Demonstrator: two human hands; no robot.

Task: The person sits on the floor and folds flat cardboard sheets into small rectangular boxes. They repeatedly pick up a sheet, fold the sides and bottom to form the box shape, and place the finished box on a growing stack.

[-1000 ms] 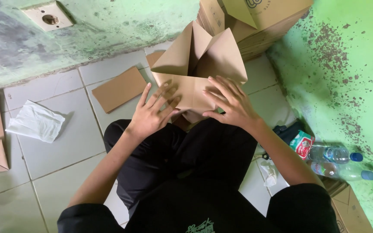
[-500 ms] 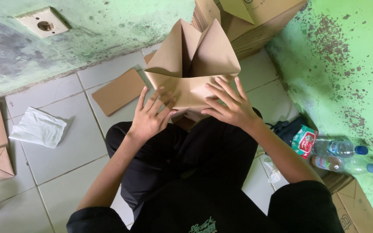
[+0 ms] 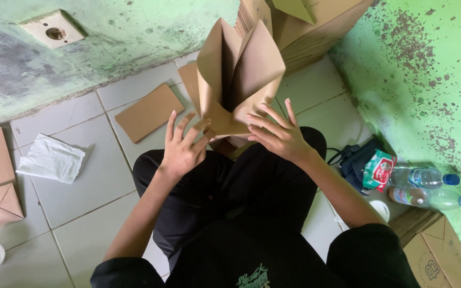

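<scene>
Hands flat against half-folded cardboard box [image 3: 238, 80], left hand [image 3: 183, 145] and right hand [image 3: 278, 133] open, fingers splayed, gripping nothing.

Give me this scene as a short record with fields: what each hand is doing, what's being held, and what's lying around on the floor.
left hand: left hand, fingers spread, pressed on the lower left side of the box
right hand: right hand, fingers spread, on the lower right side
held thing: half-folded brown cardboard box, flaps standing up
floor, left: flat brown cardboard sheet; crumpled white plastic bag
floor, right: two clear plastic bottles with blue caps
behind: stack of flat brown cardboard
</scene>
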